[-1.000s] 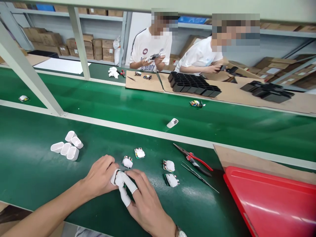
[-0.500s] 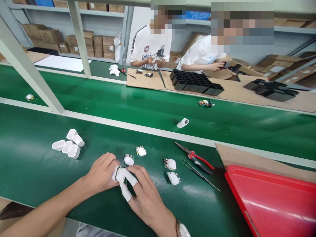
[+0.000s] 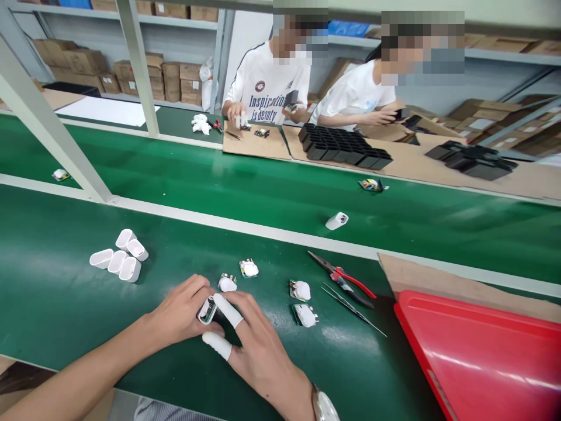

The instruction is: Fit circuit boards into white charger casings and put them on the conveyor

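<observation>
My left hand [image 3: 182, 309] is closed around a small white plastic casing [image 3: 201, 317], its open end turned toward me. Inside the casing a circuit board [image 3: 209, 307] shows in part. White finger cots cover the thumb and index finger of my right hand [image 3: 258, 345]. Those two fingers are spread apart, with the index fingertip at the casing's rim. Just beyond my hands lie two circuit boards with white pads, a nearer one [image 3: 227, 283] and a farther one [image 3: 249, 268]. Two more such boards [image 3: 300, 290] are to the right.
Several white casings [image 3: 130, 269] stand at left. Pliers [image 3: 344, 279] and tweezers [image 3: 355, 310] lie right, beside a red bin [image 3: 486, 345]. On the green conveyor [image 3: 245, 187] are another casing [image 3: 337, 221] and boards. Two co-workers sit across, near black housings [image 3: 346, 146].
My right thumb and index finger have spread apart, and the board now shows inside the casing. The conveyor casing has shifted right. One co-worker's hand has lowered to the bench.
</observation>
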Demonstrator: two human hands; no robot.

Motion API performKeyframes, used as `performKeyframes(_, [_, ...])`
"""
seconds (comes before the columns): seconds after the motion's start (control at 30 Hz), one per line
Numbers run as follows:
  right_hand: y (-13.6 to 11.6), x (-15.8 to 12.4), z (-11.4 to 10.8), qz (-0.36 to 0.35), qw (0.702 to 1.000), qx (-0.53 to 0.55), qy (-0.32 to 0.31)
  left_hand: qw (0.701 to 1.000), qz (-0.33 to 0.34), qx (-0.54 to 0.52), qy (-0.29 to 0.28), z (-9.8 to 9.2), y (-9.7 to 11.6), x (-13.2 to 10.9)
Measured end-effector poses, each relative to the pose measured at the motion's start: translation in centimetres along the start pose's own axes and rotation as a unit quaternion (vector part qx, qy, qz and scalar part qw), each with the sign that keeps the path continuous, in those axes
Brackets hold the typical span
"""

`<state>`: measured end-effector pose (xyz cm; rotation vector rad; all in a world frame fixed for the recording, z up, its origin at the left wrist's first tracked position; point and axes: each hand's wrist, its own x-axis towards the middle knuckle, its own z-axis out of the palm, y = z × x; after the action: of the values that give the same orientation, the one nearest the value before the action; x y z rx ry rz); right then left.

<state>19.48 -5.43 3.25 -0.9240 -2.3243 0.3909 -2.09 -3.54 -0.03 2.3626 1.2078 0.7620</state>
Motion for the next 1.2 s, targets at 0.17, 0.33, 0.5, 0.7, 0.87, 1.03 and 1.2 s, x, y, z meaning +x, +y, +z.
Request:
performKeyframes(0.17, [0.9,0.2,-0.2,-0.037,0.999,-0.015,-0.036,0.986,-0.059,-0.124,-0.096,-1.3,0.1,0.0])
performKeyframes(0.33, [1.3,0.3,0.3,-0.036,0.993,-0.04,-0.102,0.984,-0.083,-0.138,-0.083,-3.3,0.1,-0.6])
performKeyframes(0.5, [2.5,0.5,-1.3,-0.007,0.991,0.027,-0.128,0.994,0.093,-0.028,-0.053,-3.7,0.4,-1.4])
performKeyframes(0.7, [5.7,0.7,-3.4,0.047,0.998,0.046,-0.014,0.994,0.107,0.003,-0.022,-4.1,1.8,-1.7])
performKeyframes(0.87, [6.2,0.2,-0.9,0.009,0.994,-0.089,-0.064,0.996,0.031,0.052,-0.07,-8.4,-0.8,5.4])
performKeyframes(1.03, [5.7,-1.3,0.2,0.0,0.993,-0.112,-0.04,0.977,-0.119,0.173,0.044,-10.7,-7.4,16.2])
performKeyframes(1.2, [6.9,-1.5,-1.4,0.03,0.991,-0.106,0.072,0.973,-0.147,0.166,0.058,-10.2,-9.5,19.2])
